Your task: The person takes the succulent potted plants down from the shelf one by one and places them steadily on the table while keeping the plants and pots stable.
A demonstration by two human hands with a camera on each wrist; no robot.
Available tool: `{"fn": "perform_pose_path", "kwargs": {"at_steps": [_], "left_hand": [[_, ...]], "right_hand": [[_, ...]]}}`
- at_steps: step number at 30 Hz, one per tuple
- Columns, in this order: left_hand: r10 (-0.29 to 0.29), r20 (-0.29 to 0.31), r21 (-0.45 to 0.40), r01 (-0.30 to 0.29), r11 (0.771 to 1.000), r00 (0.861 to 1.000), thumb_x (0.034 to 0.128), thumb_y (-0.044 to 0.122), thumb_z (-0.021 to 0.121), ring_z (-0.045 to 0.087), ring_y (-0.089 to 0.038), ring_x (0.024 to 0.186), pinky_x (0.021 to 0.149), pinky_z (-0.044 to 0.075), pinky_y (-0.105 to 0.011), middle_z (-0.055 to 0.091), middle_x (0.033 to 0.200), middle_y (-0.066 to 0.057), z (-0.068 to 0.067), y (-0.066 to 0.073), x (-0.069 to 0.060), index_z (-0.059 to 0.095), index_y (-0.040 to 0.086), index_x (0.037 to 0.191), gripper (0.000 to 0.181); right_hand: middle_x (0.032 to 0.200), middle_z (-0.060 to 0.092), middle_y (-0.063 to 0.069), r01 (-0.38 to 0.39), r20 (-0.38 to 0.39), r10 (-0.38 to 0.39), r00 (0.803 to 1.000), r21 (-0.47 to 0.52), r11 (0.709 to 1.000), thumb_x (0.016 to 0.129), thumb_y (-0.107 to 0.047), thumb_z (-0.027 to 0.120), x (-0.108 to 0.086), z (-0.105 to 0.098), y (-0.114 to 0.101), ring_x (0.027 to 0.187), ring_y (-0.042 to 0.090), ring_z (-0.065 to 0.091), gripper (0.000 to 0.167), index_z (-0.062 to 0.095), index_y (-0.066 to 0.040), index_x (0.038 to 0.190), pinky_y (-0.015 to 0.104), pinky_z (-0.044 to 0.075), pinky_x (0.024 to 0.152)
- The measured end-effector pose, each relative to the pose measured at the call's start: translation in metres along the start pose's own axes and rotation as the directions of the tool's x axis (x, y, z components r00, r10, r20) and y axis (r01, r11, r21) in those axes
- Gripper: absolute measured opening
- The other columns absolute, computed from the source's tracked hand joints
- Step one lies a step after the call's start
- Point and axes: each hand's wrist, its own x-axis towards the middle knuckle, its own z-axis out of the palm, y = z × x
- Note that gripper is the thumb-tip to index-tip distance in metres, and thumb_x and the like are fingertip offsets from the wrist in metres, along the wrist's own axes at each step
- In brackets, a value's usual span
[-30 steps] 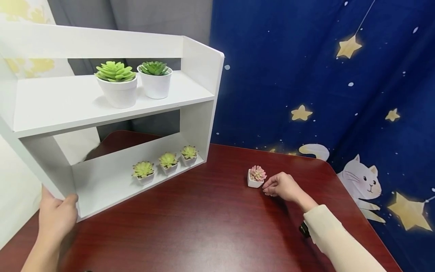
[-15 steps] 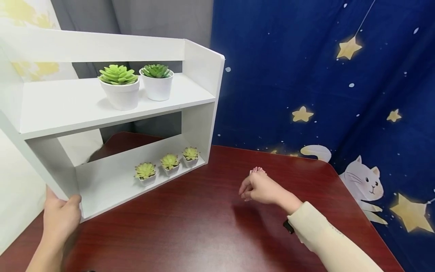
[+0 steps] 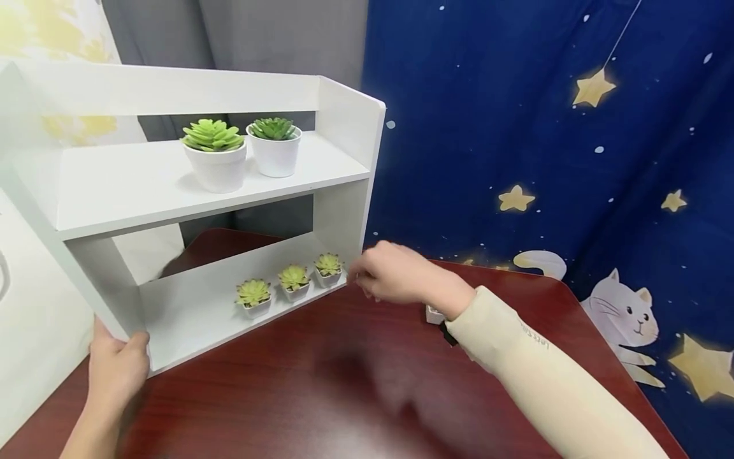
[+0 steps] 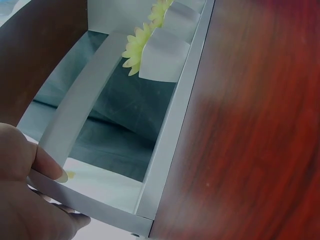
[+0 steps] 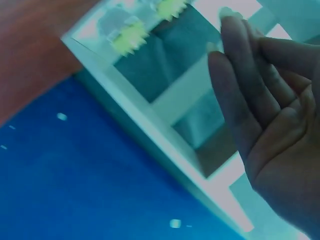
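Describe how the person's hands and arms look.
The left hand and right hand are gloveless. A long cream sleeve with small dark lettering is on the right; something black, unidentifiable, shows beneath its end. The left forearm shows no sleeve.

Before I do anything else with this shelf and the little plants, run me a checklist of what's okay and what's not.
1. Left grip steadying the shelf: ok, holding its lower left side panel.
2. Right grip free: ok, nothing in it.
3. Bigger plants upright on the upper board: ok, both the light green plant and the dark green plant.
4. Three small plants upright on the lower board: ok.
5. White pot on the table in plain sight: not ok, mostly hidden by the right arm.
6. Shelf base fully flat on the table: cannot tell.
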Motion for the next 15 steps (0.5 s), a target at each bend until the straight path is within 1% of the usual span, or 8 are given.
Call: {"fn": "perform_pose_path", "kwargs": {"at_steps": [2,3,5,7,10,12,14,15], "left_hand": [[0.001,0.001,0.006,-0.001,1.000,1.000,0.0949,0.004,0.036,0.030,-0.041,0.145,0.122,0.020,-0.039,0.035,0.156,-0.029,0.001,-0.002,0.000,0.014,0.017,0.162,0.072],[0.000,0.003,0.008,0.000,1.000,1.000,0.0951,0.005,0.036,0.031,-0.040,0.144,0.121,0.020,-0.035,0.036,0.155,-0.028,0.002,-0.003,0.000,0.014,0.017,0.162,0.072],[0.009,0.007,0.011,-0.009,1.000,1.000,0.0956,0.005,0.037,0.031,-0.041,0.144,0.120,0.020,-0.035,0.035,0.155,-0.029,0.002,-0.006,0.001,0.013,0.017,0.162,0.071],[0.012,0.009,0.005,-0.012,1.000,1.000,0.0959,0.006,0.037,0.030,-0.039,0.144,0.119,0.020,-0.030,0.035,0.156,-0.028,0.002,-0.007,0.001,0.013,0.018,0.162,0.072],[0.012,0.013,-0.002,-0.012,1.000,1.000,0.0967,0.006,0.037,0.029,-0.038,0.145,0.121,0.018,-0.037,0.034,0.157,-0.028,0.002,-0.007,0.001,0.013,0.017,0.162,0.071],[0.014,0.011,-0.004,-0.014,1.000,1.000,0.0969,0.006,0.038,0.029,-0.037,0.145,0.121,0.018,-0.036,0.034,0.157,-0.028,0.001,-0.007,0.001,0.013,0.017,0.162,0.071],[0.024,0.013,-0.009,-0.024,1.000,1.000,0.0970,0.006,0.037,0.027,-0.038,0.146,0.122,0.017,-0.043,0.033,0.158,-0.029,0.001,-0.006,0.001,0.013,0.016,0.162,0.070],[0.026,0.010,-0.008,-0.026,1.000,1.000,0.0969,0.006,0.037,0.028,-0.038,0.146,0.122,0.017,-0.040,0.033,0.158,-0.029,0.000,-0.006,0.000,0.013,0.016,0.162,0.070]], "right_hand": [[0.074,0.072,-0.009,-0.012,-0.025,0.011,1.000,-0.045,0.999,0.096,-0.009,0.056,0.008,-0.014,-0.006,0.055,-0.003,0.059,0.026,0.077,-0.018,0.108,0.029,0.054,0.072],[0.076,0.072,-0.009,-0.019,-0.037,0.016,0.999,-0.064,0.998,0.096,-0.010,0.057,0.011,-0.021,-0.010,0.056,-0.001,0.060,0.026,0.077,-0.019,0.109,0.029,0.054,0.071],[0.078,0.072,-0.009,-0.026,-0.056,0.020,0.998,-0.106,0.994,0.095,-0.013,0.060,0.018,-0.035,-0.015,0.061,0.002,0.061,0.026,0.077,-0.020,0.112,0.030,0.053,0.070],[0.081,0.072,-0.008,-0.027,-0.085,0.014,0.996,-0.150,0.988,0.094,-0.014,0.062,0.025,-0.047,-0.018,0.066,0.006,0.062,0.025,0.077,-0.020,0.113,0.032,0.053,0.071],[0.079,0.071,-0.008,-0.039,-0.133,0.015,0.991,-0.181,0.983,0.094,-0.017,0.065,0.035,-0.064,-0.020,0.072,0.009,0.062,0.022,0.076,-0.021,0.113,0.032,0.052,0.070],[0.081,0.071,-0.006,-0.048,-0.179,0.016,0.984,-0.173,0.984,0.095,-0.018,0.065,0.042,-0.071,-0.018,0.072,0.010,0.062,0.021,0.077,-0.021,0.112,0.032,0.051,0.070],[0.081,0.071,-0.005,-0.060,-0.230,0.025,0.973,-0.150,0.987,0.095,-0.019,0.066,0.049,-0.077,-0.015,0.072,0.011,0.061,0.019,0.077,-0.021,0.111,0.031,0.049,0.068],[0.082,0.072,-0.004,-0.062,-0.253,0.027,0.967,-0.134,0.989,0.095,-0.019,0.066,0.053,-0.079,-0.013,0.073,0.012,0.061,0.019,0.077,-0.020,0.111,0.030,0.049,0.068]]}}
